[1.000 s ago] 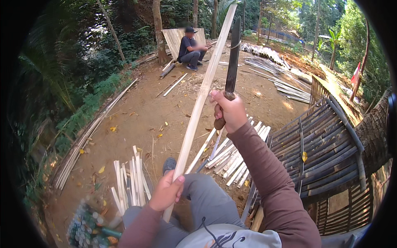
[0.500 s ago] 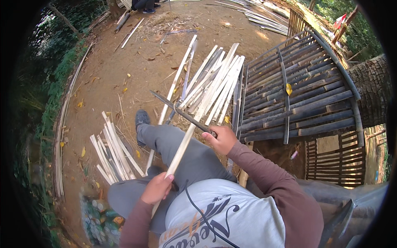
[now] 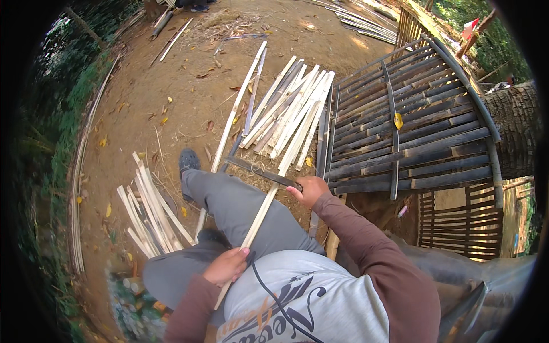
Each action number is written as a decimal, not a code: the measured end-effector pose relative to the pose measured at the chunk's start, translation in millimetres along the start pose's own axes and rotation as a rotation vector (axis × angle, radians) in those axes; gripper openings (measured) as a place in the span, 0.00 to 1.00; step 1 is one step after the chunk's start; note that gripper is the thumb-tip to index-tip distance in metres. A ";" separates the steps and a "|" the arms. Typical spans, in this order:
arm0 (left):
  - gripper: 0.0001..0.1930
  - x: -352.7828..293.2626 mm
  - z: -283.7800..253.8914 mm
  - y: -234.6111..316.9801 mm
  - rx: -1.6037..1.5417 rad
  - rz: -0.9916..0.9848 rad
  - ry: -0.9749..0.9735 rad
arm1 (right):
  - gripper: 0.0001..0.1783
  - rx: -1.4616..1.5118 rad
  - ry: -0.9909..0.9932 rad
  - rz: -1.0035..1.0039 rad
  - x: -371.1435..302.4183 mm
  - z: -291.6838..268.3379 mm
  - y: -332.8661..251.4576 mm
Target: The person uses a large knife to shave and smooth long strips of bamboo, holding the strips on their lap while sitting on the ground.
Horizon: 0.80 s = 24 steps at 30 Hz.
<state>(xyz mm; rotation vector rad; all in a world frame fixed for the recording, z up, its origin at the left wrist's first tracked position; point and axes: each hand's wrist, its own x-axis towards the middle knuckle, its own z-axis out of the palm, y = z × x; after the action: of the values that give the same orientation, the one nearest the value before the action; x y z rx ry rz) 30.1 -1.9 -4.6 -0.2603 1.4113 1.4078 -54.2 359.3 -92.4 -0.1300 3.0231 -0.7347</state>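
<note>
My left hand point(image 3: 227, 267) is closed around the lower part of a pale split bamboo strip point(image 3: 261, 219), which slants up across my thigh toward the far right. My right hand point(image 3: 309, 192) grips the handle of a long dark-bladed knife point(image 3: 260, 171). Its blade lies across the strip, edge against or very close to it, and points left. A thin pale curl hangs at the blade. Beyond the knife lies a pile of bamboo strips point(image 3: 291, 114) on the ground, and the far end of the held strip merges with it visually.
A smaller bundle of strips point(image 3: 151, 211) lies left of my legs. One long strip point(image 3: 240, 106) runs beside my foot. To the right stands a dark bamboo slat bench point(image 3: 417, 131) by a tree trunk point(image 3: 512, 128). Part of a person point(image 3: 197, 4) shows at the far edge.
The knife blade has swung nearer to me and lies flatter across the strip. The held strip now shows a narrower side, and its near end has come into sight below my left hand.
</note>
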 end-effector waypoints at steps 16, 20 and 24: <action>0.16 -23.0 -9.9 -0.9 -0.076 0.016 0.067 | 0.38 0.000 -0.166 0.165 17.4 -22.8 -39.4; 0.16 -21.9 -8.8 1.4 -0.125 -0.027 0.058 | 0.41 0.015 -0.081 0.141 12.3 -3.5 -47.4; 0.16 -25.2 -13.0 -4.1 -0.116 -0.045 0.063 | 0.41 -0.058 -0.179 0.177 22.0 -14.4 -35.6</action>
<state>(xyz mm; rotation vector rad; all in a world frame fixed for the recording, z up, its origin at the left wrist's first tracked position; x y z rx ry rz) 36.8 -26.4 8.7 -0.4122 1.3684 1.4569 -74.1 332.5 -63.5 0.0669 2.8400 -0.5873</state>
